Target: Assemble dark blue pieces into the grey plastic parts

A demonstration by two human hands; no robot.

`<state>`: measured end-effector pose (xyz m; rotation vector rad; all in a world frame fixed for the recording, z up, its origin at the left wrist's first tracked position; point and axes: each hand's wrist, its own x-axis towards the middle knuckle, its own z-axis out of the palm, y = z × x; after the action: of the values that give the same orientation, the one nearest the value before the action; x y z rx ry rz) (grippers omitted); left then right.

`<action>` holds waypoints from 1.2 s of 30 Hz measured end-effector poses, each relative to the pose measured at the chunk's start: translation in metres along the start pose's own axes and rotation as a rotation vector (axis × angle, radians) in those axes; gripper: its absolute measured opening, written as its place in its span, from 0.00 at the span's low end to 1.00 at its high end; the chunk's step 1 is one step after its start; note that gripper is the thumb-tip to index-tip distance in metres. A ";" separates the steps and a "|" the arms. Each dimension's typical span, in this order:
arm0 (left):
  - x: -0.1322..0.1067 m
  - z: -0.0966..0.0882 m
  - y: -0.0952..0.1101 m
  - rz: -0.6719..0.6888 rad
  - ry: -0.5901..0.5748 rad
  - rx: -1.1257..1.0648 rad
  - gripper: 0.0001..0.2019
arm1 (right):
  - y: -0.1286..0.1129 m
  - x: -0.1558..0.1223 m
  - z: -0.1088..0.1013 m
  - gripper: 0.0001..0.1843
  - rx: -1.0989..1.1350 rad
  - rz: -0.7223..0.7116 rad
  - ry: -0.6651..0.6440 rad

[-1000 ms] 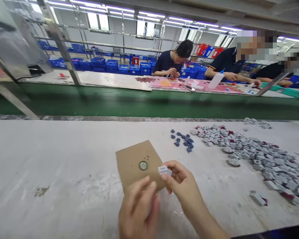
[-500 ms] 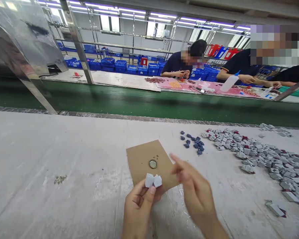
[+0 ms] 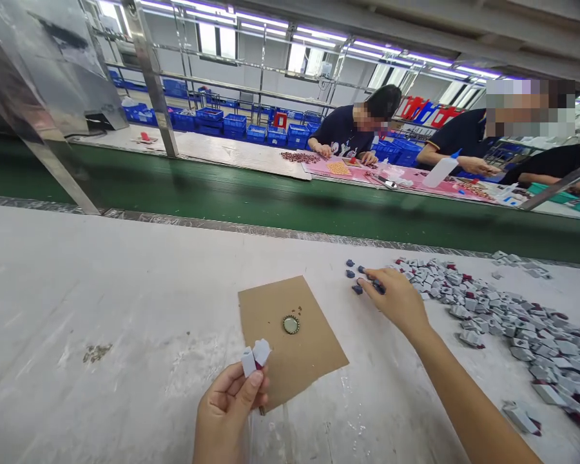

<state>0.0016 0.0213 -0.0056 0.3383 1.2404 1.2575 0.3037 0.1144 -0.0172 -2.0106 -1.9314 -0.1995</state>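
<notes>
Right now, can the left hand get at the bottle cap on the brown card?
Probably not freely: the left hand is pinching a pale grey piece between thumb and fingers. Otherwise the way looks open, with the bottle cap lying uncovered on the brown card.

There is one view: a camera on the person's head, which faces forward and down. It looks from above upon the near worktop [image 3: 140, 277], close to the left hand [image 3: 229, 403] and the right hand [image 3: 396, 299]. Higher, it reaches over the green strip [image 3: 222, 196] to the windows [image 3: 227, 42], far away. The view is tilted, so that the strip slopes down rightward.
</notes>
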 end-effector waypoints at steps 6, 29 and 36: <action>0.004 0.002 -0.001 -0.014 -0.011 -0.003 0.20 | 0.026 0.003 0.001 0.13 -0.038 -0.193 -0.173; 0.000 -0.001 -0.006 0.012 -0.111 0.035 0.15 | -0.106 -0.027 -0.018 0.09 0.346 -0.501 -0.348; 0.001 -0.004 -0.006 0.016 -0.128 -0.024 0.12 | -0.119 -0.023 0.003 0.18 0.279 -0.636 -0.309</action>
<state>0.0014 0.0185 -0.0123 0.4053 1.1144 1.2438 0.1839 0.0951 -0.0097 -1.2588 -2.5764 0.2340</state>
